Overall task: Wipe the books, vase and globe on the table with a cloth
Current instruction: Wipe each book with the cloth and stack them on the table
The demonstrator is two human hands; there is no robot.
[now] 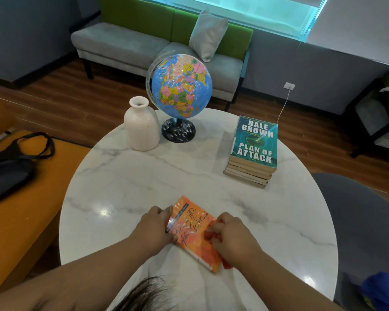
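An orange book (193, 230) lies flat and askew, cover up, at the near side of the round marble bench (144, 187). The left hand (154, 225) grips its left edge with curled fingers, while the right hand (231, 239) is bunched round a red cloth (210, 235) pressed on the cover's right side. Farther off on the right sits a stack (252, 158) of books with a teal one on top, and at the far rim a white vase (141, 126) stands just beside a globe (182, 85), both well apart from the hands.
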